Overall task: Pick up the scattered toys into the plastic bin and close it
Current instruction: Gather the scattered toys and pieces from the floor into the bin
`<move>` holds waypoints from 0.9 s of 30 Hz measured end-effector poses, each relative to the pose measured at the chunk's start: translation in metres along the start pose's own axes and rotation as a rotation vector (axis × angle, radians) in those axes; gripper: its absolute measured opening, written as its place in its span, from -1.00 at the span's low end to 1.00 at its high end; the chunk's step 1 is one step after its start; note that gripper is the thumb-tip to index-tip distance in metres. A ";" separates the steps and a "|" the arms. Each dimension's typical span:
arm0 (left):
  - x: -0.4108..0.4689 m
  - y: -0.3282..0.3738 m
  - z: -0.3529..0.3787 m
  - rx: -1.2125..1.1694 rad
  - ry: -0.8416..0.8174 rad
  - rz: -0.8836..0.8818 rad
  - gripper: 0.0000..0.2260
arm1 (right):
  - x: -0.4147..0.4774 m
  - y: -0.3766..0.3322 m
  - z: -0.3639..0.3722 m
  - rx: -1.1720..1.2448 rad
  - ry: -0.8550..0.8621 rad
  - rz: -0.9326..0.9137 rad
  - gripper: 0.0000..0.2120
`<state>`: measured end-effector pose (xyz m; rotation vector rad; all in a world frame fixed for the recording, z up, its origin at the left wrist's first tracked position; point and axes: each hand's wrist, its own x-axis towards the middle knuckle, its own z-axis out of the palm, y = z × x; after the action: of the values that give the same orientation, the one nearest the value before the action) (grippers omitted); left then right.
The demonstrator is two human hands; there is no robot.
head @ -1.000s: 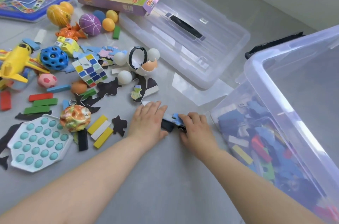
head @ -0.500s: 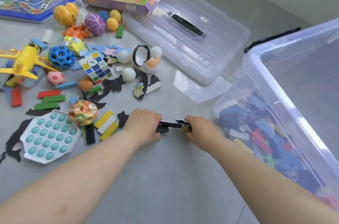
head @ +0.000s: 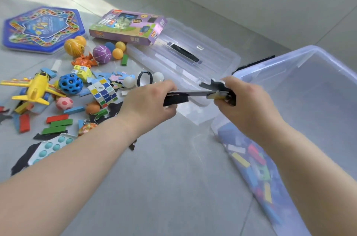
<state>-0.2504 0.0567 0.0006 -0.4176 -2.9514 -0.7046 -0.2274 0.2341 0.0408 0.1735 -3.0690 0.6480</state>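
Two hands, our left hand (head: 152, 100) and right hand (head: 245, 104), each grip one end of the flat puzzle pieces (head: 193, 93) just beside the plastic bin (head: 301, 51); we should keep the stack level, clear the rim, then release.

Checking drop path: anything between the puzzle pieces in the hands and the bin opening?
Nothing visible. Left hand and right hand grip the flat puzzle pieces in the air just left of the open plastic bin. Its lid lies on the floor beyond, off the path; only the bin's rim must be cleared.
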 end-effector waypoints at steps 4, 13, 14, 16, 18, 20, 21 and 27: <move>0.024 0.053 -0.017 -0.074 0.354 0.307 -0.87 | -0.020 0.015 -0.060 0.086 0.320 -0.016 -0.84; 0.069 0.166 0.052 0.407 0.002 0.684 -0.81 | -0.055 0.145 -0.043 0.314 0.228 0.518 -0.89; 0.073 0.171 0.064 0.402 -0.079 0.644 -0.78 | -0.056 0.152 -0.036 0.332 0.156 0.575 -0.86; 0.075 0.175 0.067 0.334 -0.202 0.493 -0.70 | -0.059 0.162 -0.026 0.366 0.002 0.659 -0.88; 0.076 0.169 0.067 0.224 -0.236 0.371 -0.67 | -0.062 0.168 -0.021 0.423 -0.147 0.736 -0.81; 0.074 0.161 0.069 0.061 -0.150 0.352 -0.69 | -0.066 0.178 -0.015 0.484 -0.262 0.782 -0.49; 0.069 0.157 0.070 -0.019 -0.075 0.386 -0.68 | -0.067 0.181 -0.014 0.475 -0.278 0.791 -0.44; 0.036 0.098 0.061 -0.071 0.065 0.544 -0.62 | -0.064 0.164 -0.025 0.505 -0.063 0.674 -0.68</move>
<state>-0.2582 0.1767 -0.0066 -1.1181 -2.5642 -0.7249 -0.1820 0.4000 -0.0035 -0.8900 -2.9058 1.4408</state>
